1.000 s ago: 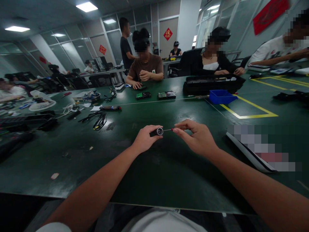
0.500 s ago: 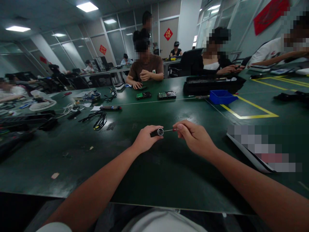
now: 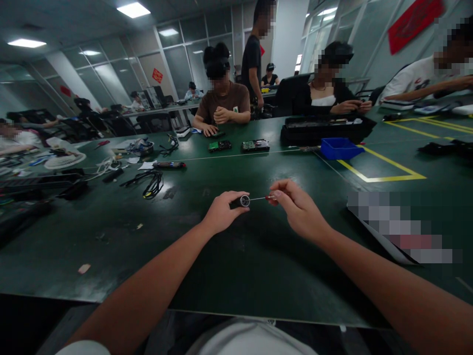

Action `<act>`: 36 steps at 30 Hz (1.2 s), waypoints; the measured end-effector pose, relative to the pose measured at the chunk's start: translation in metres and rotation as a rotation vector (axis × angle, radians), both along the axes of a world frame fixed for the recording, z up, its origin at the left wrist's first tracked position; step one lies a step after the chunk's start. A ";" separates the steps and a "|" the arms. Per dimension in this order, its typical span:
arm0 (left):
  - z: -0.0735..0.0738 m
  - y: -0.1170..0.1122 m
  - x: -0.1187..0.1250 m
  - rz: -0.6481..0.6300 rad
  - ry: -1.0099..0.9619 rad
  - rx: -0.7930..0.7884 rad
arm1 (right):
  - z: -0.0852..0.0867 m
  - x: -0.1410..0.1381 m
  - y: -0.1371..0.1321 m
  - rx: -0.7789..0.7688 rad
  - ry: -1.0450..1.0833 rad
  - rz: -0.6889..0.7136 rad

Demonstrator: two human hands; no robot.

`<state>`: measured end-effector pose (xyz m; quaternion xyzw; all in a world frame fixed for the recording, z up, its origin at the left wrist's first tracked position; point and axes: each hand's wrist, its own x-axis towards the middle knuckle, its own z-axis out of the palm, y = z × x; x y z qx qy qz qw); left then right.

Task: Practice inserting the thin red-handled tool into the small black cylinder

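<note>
Black cylinder point(image 3: 240, 201) sits clamped in the left hand point(image 3: 222, 212), beside a screwdriver point(image 3: 268, 197) pinched by the right hand point(image 3: 298, 209).

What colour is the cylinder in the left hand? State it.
The cylinder is black, silvery around its near end; the head view shows it best.

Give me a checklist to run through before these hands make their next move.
1. Left hand gripping the black cylindrical part: ok, pinched between thumb and fingers.
2. Right hand holding the screwdriver-like tool: ok, held at its handle end.
3. Tool directed at the part: ok, its thin shaft reaches toward the ringed end.
4. Tool tip seated: cannot tell, too small to make out.
5. Black cable away from both hands: ok, it lies apart, beyond the left hand.
</note>
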<state>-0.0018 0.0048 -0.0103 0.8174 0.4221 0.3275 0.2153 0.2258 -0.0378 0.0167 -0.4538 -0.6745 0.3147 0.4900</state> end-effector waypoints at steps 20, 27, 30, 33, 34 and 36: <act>0.005 0.000 0.000 0.016 0.018 0.113 | -0.008 -0.001 0.015 -0.142 0.457 -0.114; 0.011 -0.005 0.002 0.026 0.043 0.085 | -0.006 -0.003 0.009 -0.053 0.240 -0.107; 0.011 -0.005 0.002 0.028 0.050 0.084 | -0.004 -0.004 0.007 -0.026 0.225 -0.110; 0.010 -0.004 0.003 0.034 0.054 0.085 | -0.004 -0.003 0.008 -0.018 0.206 -0.117; 0.009 -0.004 0.003 0.035 0.052 0.088 | -0.004 -0.003 0.008 -0.016 0.202 -0.116; 0.009 -0.004 0.003 0.033 0.046 0.097 | -0.003 -0.004 0.007 -0.009 0.183 -0.111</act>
